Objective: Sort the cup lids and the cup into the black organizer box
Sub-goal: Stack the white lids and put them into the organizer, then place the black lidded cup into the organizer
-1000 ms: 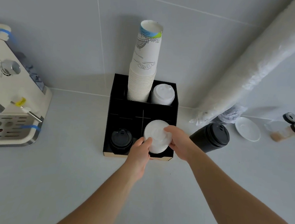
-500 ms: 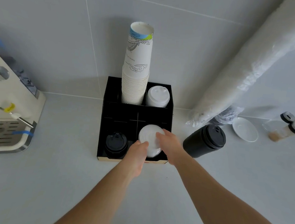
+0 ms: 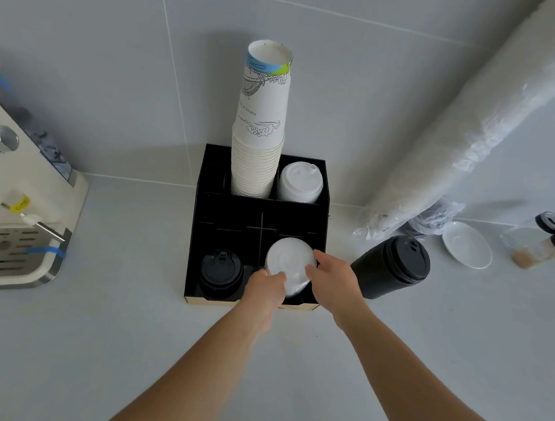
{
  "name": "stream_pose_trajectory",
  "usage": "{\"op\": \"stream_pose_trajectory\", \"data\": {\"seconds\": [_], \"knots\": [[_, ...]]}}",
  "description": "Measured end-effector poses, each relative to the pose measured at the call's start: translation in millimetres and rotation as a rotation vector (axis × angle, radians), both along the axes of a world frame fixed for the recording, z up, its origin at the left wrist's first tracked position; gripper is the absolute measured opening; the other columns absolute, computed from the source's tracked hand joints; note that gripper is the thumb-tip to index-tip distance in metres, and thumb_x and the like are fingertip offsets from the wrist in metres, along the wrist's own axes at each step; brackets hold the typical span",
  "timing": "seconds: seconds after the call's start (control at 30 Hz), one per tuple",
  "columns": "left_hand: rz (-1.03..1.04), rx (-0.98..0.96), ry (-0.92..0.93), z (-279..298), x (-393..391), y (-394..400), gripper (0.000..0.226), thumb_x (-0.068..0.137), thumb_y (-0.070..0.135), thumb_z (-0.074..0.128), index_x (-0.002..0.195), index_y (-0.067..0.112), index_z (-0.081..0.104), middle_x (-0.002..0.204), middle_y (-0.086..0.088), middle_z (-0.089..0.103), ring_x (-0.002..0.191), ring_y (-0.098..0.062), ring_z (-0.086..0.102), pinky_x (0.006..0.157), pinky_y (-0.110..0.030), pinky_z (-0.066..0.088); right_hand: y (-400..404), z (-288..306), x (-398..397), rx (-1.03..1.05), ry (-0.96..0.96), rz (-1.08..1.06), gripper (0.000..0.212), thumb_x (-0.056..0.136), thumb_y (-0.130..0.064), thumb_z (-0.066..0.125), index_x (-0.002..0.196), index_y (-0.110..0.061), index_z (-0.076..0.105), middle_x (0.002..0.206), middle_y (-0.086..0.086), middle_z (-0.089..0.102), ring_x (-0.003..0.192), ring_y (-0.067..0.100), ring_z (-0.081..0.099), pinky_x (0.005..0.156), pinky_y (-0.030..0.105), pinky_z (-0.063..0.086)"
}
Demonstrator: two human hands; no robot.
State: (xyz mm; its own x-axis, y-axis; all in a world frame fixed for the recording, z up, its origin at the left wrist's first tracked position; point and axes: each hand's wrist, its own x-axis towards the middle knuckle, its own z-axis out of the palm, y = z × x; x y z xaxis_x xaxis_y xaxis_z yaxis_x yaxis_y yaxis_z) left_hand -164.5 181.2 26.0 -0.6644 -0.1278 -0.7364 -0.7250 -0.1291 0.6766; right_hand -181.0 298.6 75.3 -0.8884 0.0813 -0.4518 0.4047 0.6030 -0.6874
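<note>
The black organizer box (image 3: 202,224) stands against the wall. Its back row holds a tall stack of paper cups (image 3: 257,149) and a stack of white lids (image 3: 300,184). Black lids (image 3: 220,274) fill the front left compartment. A stack of white lids (image 3: 288,261) sits low in the front right compartment; my left hand (image 3: 265,290) grips its near left edge and my right hand (image 3: 332,281) grips its right edge. A stack of black lids (image 3: 391,269) lies tilted on the counter right of the box.
A cream coffee machine (image 3: 13,216) stands at the left. A long plastic-wrapped sleeve of cups (image 3: 475,133) leans on the wall at the right, with a white saucer (image 3: 466,245) and two small jars (image 3: 546,241) beyond it.
Both hands have lowered the white lid stack down into the front right compartment. The camera view has shifted slightly.
</note>
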Motion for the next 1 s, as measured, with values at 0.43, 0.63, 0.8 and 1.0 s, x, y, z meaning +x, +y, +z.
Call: {"op": "stream_pose_trajectory", "data": {"seconds": [0.43,0.63,0.8,1.0], "knots": [[-0.016,-0.004,-0.013,1,-11,6,0.042,0.094,0.018,0.05,0.134,0.009,0.051,0.127,-0.01,0.06,0.109,-0.025,0.055,0.082,-0.032,0.04,15,4,8,-0.186,-0.071,-0.142,0.026,0.088,-0.019,0.051,0.064,-0.013,0.044,0.068,0.003,0.031,0.064,0.017,0.029,0.063,0.029,0.026],[0.064,0.081,-0.027,7,-3,-3,0.033,0.09,0.014,0.054,0.119,0.0,0.058,0.1,-0.004,0.058,0.099,-0.021,0.053,0.091,-0.031,0.044,21,6,10,-0.257,-0.084,-0.176,0.031,0.083,-0.026,0.052,0.079,0.003,0.044,0.076,0.007,0.032,0.075,0.024,0.029,0.071,0.037,0.028],[0.102,0.218,0.008,30,20,-27,0.018,0.094,0.019,0.06,0.109,0.011,0.058,0.099,-0.002,0.06,0.106,-0.016,0.057,0.107,-0.034,0.043,39,22,21,-0.393,-0.085,-0.207,0.029,0.084,-0.028,0.057,0.089,-0.001,0.067,0.081,0.025,0.046,0.084,0.012,0.029,0.102,0.059,0.013],[0.139,0.329,0.089,55,40,-44,0.035,0.094,0.023,0.061,0.124,0.005,0.059,0.119,-0.011,0.068,0.113,-0.022,0.064,0.1,-0.038,0.049,69,56,44,-0.479,0.089,-0.247,0.03,0.097,-0.022,0.06,0.126,-0.02,0.067,0.127,-0.004,0.068,0.119,0.012,0.063,0.111,0.037,0.045]]}}
